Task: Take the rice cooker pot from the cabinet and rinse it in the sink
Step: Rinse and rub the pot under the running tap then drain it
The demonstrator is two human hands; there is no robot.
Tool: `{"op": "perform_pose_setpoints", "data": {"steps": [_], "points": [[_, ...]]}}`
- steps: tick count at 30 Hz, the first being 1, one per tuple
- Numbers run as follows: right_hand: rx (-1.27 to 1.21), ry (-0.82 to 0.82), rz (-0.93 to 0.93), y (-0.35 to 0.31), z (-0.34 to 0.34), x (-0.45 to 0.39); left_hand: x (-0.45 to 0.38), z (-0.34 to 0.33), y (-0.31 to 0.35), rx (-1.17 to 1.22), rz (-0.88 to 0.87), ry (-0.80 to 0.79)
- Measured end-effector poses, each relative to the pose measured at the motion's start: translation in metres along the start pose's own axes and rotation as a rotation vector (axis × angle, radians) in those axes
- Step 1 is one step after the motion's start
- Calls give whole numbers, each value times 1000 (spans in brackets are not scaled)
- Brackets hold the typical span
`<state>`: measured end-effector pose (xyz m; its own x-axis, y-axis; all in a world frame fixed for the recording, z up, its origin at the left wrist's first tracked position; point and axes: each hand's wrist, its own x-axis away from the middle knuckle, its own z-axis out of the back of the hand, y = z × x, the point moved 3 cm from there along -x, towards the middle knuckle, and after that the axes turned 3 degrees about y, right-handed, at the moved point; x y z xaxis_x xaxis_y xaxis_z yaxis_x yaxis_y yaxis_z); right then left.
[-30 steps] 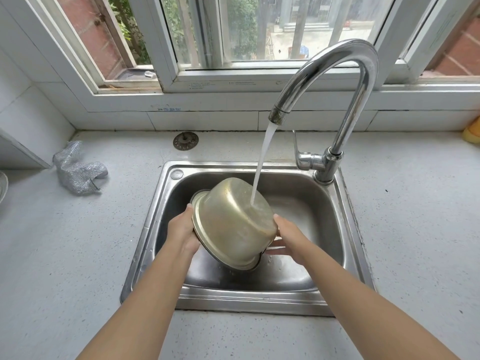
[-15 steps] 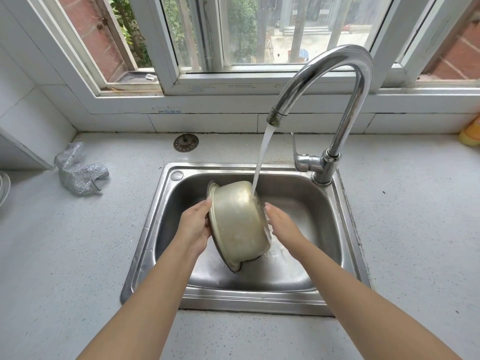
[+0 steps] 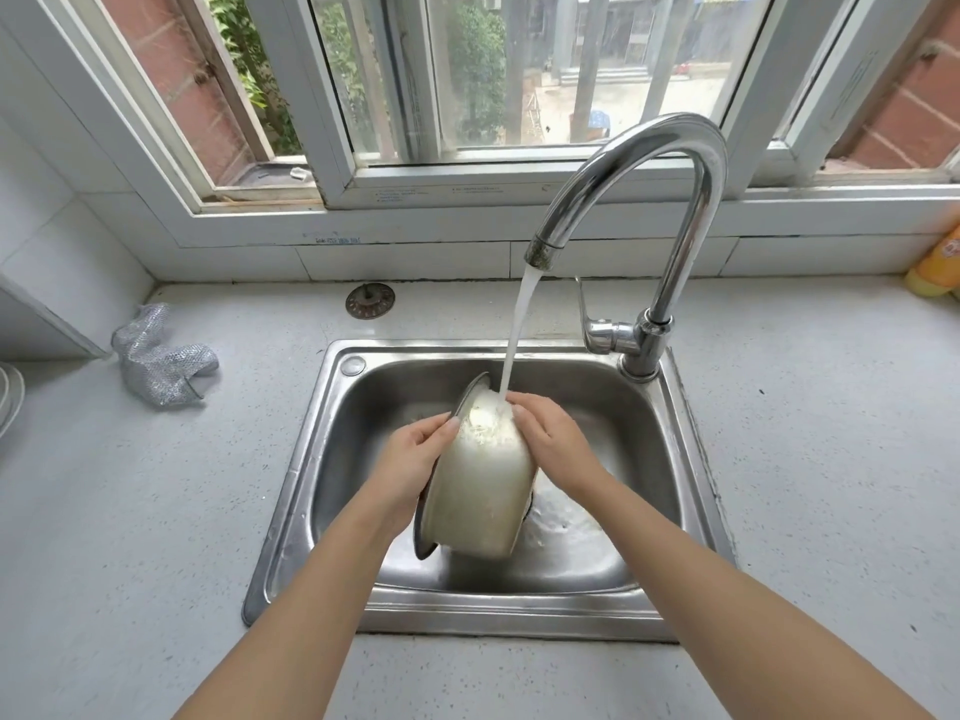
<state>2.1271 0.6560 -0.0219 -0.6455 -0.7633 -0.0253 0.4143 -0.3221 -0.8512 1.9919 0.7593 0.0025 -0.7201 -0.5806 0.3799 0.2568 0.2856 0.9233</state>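
So, the dull silver metal rice cooker pot [image 3: 480, 491] is held on its side over the basin of the rectangular stainless steel sink [image 3: 332, 459], with its rim facing left and its base to the right. It's gripped at the rim by the left hand [image 3: 410, 459], fingers curled round the edge. The right hand [image 3: 550, 439] is laid against the pot's upper right side, fingers fairly straight and pressed to the metal rather than wrapped round it. A white stream of water [image 3: 522, 324] is poured from the curved chrome gooseneck faucet [image 3: 670, 210] and lands on the pot's top side, right by the right fingertips, where it's splashed about. Some water is pooled on the sink floor to the right of the pot. On the speckled pale grey countertop [image 3: 130, 511], a crumpled silver mesh scrubbing cloth [image 3: 161, 356] is seen far left of the sink, and a round dark metal drain strainer [image 3: 370, 300] is set just past the sink's far edge. A yellow-orange bottle [image 3: 940, 267] is cut off at the far right edge.
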Motion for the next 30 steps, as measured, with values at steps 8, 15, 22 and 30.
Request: {"op": "perform_pose_setpoints", "data": {"steps": [8, 15, 22, 30], "points": [[-1, -6, -264, 12, 4, 1, 2, 7, -5, 27, 3, 14], [237, 71, 254, -16, -4, 8, 0, 5, 1, 70, -44, 54], [-38, -19, -125, 9, 8, 4, 2, 16, 2, 9, -40, 1], [-433, -83, -630, 38, 10, 22, 1, 34, 4, 165, -27, 95]]}}
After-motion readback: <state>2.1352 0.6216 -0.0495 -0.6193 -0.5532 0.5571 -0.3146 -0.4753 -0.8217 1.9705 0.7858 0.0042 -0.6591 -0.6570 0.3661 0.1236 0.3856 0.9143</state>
